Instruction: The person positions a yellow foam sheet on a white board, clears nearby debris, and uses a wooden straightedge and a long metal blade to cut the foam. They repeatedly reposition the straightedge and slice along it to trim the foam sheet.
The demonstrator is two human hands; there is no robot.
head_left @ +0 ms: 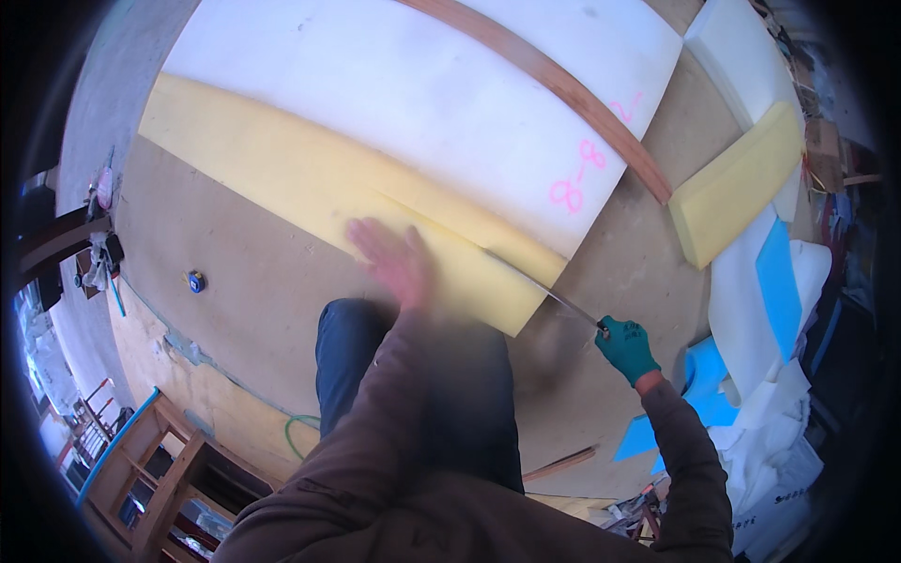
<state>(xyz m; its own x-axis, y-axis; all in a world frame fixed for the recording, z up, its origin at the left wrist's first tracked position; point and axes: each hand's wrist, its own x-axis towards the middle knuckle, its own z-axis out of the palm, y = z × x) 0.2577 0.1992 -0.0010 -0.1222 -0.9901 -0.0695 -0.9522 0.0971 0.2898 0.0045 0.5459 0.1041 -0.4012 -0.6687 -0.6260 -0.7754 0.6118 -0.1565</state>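
Observation:
My bare left hand (pixel 394 261) lies with fingers spread on a long yellow foam sheet (pixel 272 169). In a green glove, my right hand (pixel 627 349) is closed round the handle of a long, thin-bladed knife (pixel 560 298). The blade reaches up and left into the yellow foam near its right end. A slit runs through the foam from the blade's tip, roughly along its length. Beyond the yellow sheet, against its far edge, lies a large white foam sheet (pixel 375 89) with pink handwritten marks. My fingers on the knife handle are partly hidden by the glove's back.
A curved wooden strip (pixel 554 80) lies across the white foam. To the right are a yellow foam block (pixel 741 183), blue foam pieces (pixel 779 291) and white sheeting. A small blue tape measure (pixel 195 281) rests on the brown board (pixel 253 253). A wooden frame (pixel 174 479) stands lower left.

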